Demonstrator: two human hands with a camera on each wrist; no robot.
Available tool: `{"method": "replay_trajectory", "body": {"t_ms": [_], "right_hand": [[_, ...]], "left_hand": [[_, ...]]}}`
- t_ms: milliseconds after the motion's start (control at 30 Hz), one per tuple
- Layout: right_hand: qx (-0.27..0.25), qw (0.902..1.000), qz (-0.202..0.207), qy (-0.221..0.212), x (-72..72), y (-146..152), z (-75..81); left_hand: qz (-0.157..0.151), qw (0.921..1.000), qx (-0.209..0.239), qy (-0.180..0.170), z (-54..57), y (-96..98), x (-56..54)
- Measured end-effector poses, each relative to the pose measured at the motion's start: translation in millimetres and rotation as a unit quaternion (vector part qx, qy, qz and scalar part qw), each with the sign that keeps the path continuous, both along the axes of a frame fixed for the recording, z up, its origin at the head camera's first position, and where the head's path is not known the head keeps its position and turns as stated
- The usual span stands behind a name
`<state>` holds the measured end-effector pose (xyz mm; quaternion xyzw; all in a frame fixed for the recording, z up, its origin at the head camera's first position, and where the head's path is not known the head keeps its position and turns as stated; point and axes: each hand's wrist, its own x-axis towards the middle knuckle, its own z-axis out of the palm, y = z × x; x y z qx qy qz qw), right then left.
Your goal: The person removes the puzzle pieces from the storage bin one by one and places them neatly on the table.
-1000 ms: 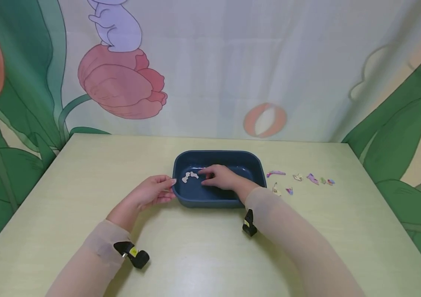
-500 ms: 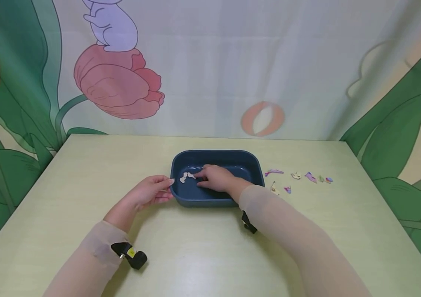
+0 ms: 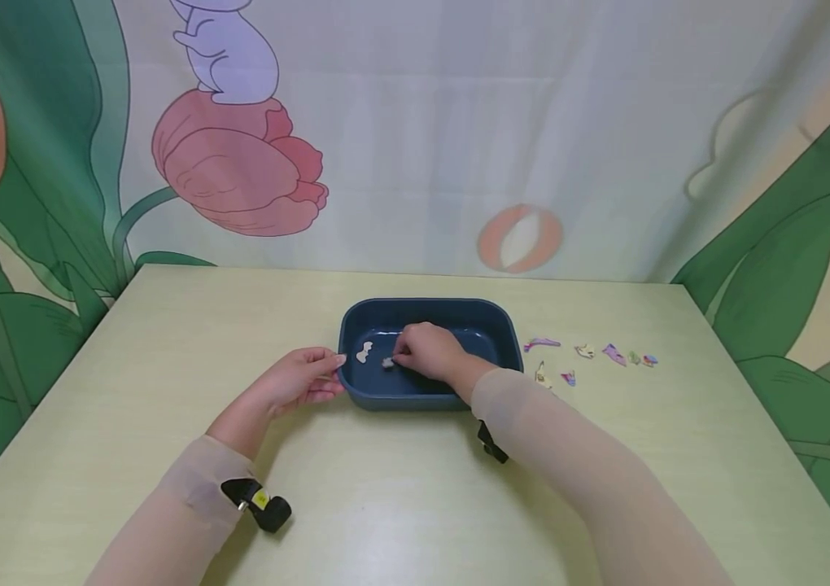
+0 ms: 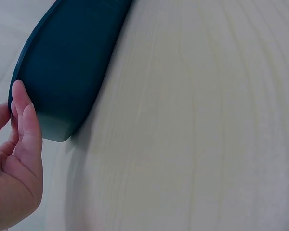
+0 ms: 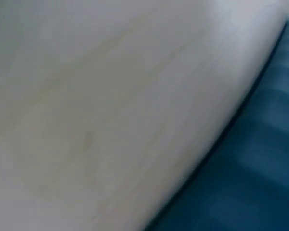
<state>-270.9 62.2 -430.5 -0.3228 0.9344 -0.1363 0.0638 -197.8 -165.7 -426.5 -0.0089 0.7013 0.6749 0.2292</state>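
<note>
My left hand (image 3: 303,379) holds the left rim of a dark blue rectangular tub (image 3: 415,402), thumb at the edge. In the left wrist view, its fingers lie along the tub's outer wall (image 4: 62,67). Reaching into the tub, my right hand (image 3: 428,350) pinches a small pale flat piece (image 3: 387,363) at its fingertips. Another pale, irregularly shaped piece (image 3: 364,352) lies on the tub floor, left of that one. The right wrist view shows only the tub's side (image 5: 260,168) and tabletop, so the right hand is out of that view.
On the table (image 3: 386,505), right of the tub, lie several small colourful cut-outs, among them a long purple one (image 3: 543,343), a wider purple one (image 3: 614,354) and a small one (image 3: 569,378). A printed curtain (image 3: 415,146) hangs behind the table.
My right hand has closed its fingertips on one pale piece and drawn it toward me, away from the other. The left hand has kept its hold on the tub's rim.
</note>
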Motion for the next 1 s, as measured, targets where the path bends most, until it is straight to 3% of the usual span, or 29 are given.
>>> {"method": "replay_trajectory", "body": {"t_ms": [100,200,300,433,533,733,867,1000], "right_hand": [[-0.053,0.9967,-0.029,-0.054,-4.9,3,-3.9],[-0.089,0.9912,-0.026,-0.094,-8.2,7,-6.0],[-0.090,0.9877,0.023,-0.126,-8.3,10,-6.1],[-0.037,0.9808,0.109,-0.157,-2.0,16,-3.7],[-0.015,0.9772,0.154,-0.145,2.9,16,-1.3],[-0.055,0.9721,0.193,-0.121,3.5,12,-1.4],[-0.066,0.9747,0.191,-0.095,4.0,10,-1.1],[-0.056,0.9848,0.156,-0.052,1.8,9,-2.8]], "left_hand": [[0.002,1.0000,0.001,-0.001,0.2,0.2,0.2],[0.003,1.0000,-0.002,0.000,-0.1,0.6,0.2],[0.002,1.0000,-0.004,0.001,-0.7,1.6,-0.1],[0.000,1.0000,-0.005,0.003,-1.1,4.3,0.1],[0.005,0.9999,-0.014,0.004,-1.4,3.7,0.4],[0.001,0.9999,-0.013,0.008,-2.5,1.2,-0.9],[0.004,0.9999,-0.009,0.002,-3.1,1.5,-1.4],[0.009,0.9999,-0.012,-0.003,-3.7,0.7,-1.4]]}}
